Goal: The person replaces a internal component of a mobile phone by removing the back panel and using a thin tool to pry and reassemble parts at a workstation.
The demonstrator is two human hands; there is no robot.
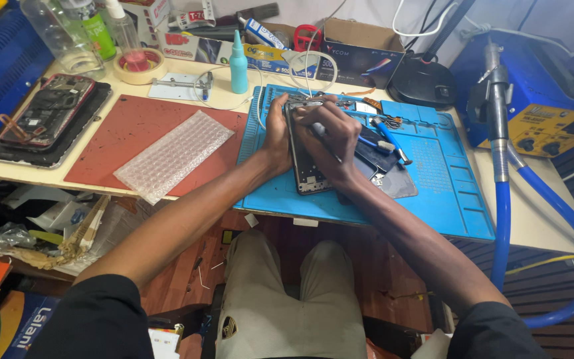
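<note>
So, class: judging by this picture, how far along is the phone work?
Done: the phone lies opened on the blue mat, parts beside it. In hand: the left hand steadies it; the right hand works a thin tool inside. Left: it remains open, unassembled.

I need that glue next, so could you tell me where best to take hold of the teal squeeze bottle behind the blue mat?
Grip the teal squeeze bottle around its wide lower body, coming from the front. It stands upright and narrows to a thin nozzle, too slim for a firm hold. White cable loops at its base, so probably lift it straight up.
</note>
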